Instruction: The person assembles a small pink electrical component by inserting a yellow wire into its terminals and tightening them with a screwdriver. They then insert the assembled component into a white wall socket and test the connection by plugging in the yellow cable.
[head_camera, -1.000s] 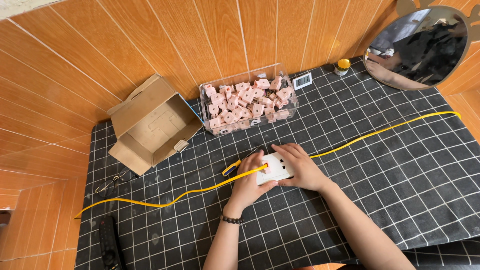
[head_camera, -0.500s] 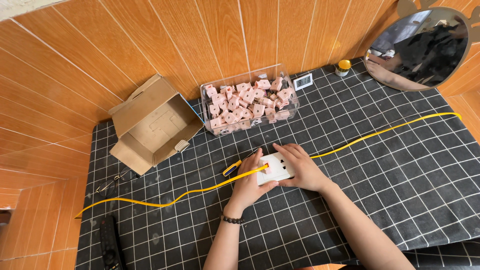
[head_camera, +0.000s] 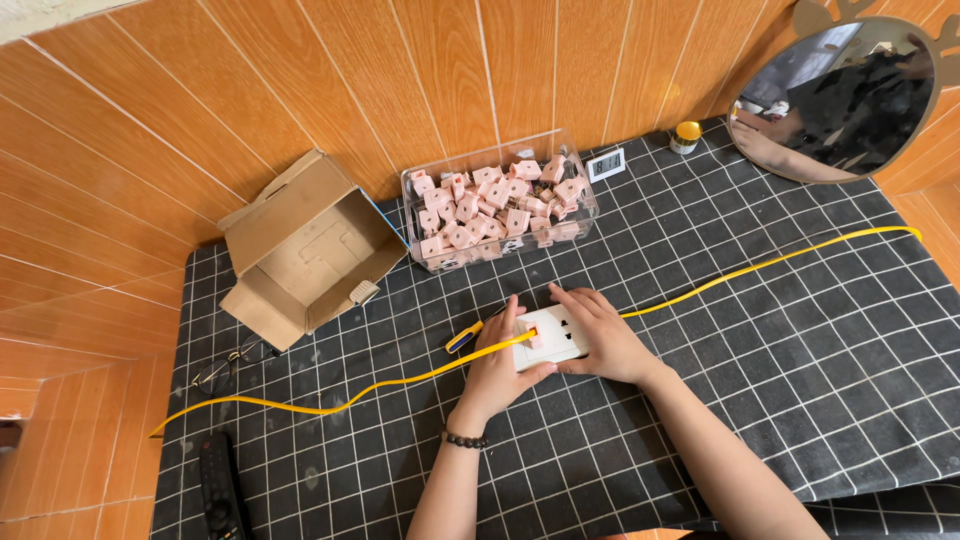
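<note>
Two hands: left hand (head_camera: 497, 368), right hand (head_camera: 600, 338) fingers clasping one white socket plate (head_camera: 555, 336); one yellow cable (head_camera: 350, 396)

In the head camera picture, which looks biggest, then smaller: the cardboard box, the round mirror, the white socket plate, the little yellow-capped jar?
1. Cardboard box and round mirror: too alike to rank.
2. White socket plate.
3. Yellow-capped jar, though farthest from the camera.

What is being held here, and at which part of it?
Both hands hold the white socket plate on the mat: the left hand at its left edge, by a pink piece, the right hand over its right side.
</note>
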